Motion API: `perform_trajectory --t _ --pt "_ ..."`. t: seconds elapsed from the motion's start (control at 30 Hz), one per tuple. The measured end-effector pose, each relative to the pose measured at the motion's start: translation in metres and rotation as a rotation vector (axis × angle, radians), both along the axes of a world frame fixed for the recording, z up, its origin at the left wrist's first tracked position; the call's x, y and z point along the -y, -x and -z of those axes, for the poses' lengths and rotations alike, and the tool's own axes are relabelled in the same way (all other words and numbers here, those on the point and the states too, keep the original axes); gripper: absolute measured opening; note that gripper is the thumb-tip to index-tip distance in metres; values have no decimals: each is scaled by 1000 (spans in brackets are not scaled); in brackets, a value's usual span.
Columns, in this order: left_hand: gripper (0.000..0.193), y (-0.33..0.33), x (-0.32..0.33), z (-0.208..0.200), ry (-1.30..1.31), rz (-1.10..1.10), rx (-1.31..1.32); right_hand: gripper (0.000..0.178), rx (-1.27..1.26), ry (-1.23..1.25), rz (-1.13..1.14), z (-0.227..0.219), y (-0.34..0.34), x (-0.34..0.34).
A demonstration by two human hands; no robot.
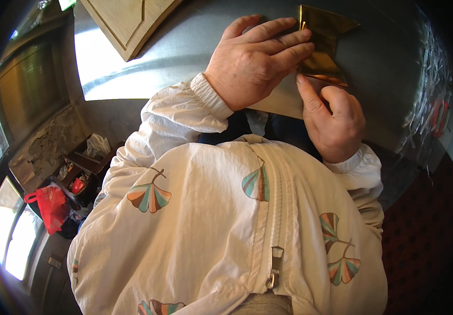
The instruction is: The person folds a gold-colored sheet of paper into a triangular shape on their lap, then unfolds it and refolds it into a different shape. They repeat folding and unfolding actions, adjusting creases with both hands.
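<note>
Note the left hand (pixel 255 65), laid flat with fingers straight and slightly parted, fingertips on the left side of the gold foil (pixel 328 29), thumb hidden. Compare the right hand (pixel 336 118), close to the tabletop's near edge, curled narrow, with one digit extended to the foil's near left corner; from this view, impossible to tell whether pinching or merely touching.

Locate the foil on the tabletop (pixel 389 63), just inside the near edge, notched on the right into two points. Read the step, as a judgement, as pressing a fold flat. For a clean crease, pin the sheet with the flat left fingers, align the near corner first, then stroke evenly along the fold with the right digit. Press rather than drag, to avoid wrinkling a seemingly thin sheet. Stay clear of the near edge, for full support underneath.

Farther out, observe the board (pixel 132 23) toward the tabletop's left edge and, toward the right edge, clear strips (pixel 428 79) beside a red item (pixel 439 118). Beyond the tabletop, at left, see a red bag (pixel 50 207).
</note>
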State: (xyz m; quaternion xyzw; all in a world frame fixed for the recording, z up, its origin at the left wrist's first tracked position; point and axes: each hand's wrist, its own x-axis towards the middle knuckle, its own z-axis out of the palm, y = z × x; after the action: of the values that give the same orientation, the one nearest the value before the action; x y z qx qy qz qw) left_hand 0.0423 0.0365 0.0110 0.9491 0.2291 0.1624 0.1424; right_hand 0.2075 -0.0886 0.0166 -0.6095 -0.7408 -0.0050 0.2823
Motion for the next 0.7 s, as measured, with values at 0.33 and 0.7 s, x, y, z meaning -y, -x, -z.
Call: perform_trajectory --t 0.33,0.7 --pt "40 -1 -2 0 -22 12 2 38 71 19 58 11 5 5" --pt "44 0 -2 7 -63 29 20 49 -88 60 -80 -4 -38 -32"
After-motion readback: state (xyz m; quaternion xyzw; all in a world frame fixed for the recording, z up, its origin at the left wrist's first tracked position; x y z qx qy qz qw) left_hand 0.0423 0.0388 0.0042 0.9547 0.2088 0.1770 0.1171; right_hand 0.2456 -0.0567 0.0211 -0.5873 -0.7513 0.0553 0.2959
